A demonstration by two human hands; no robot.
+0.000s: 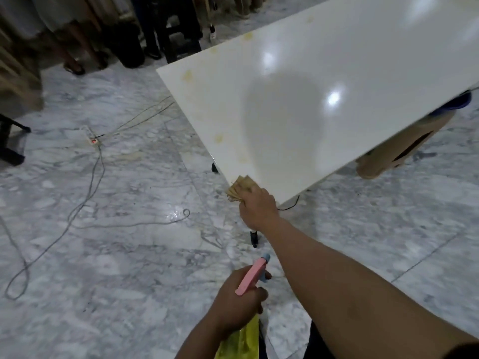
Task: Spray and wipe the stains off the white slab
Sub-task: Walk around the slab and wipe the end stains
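White slab point(337, 81) lies just ahead of the right hand point(258, 207), which presses a folded cloth point(241, 189) on its near corner — stains point(219, 137) wait beyond. Left hand point(237, 304) grips the spray bottle point(252, 274), ready.

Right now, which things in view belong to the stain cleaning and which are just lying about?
Job: slab; yellow stains along its left edge; cloth in the right hand, at the near corner; spray bottle in the left hand.

Lying about: power strip and cables on the floor; cardboard box under the slab.
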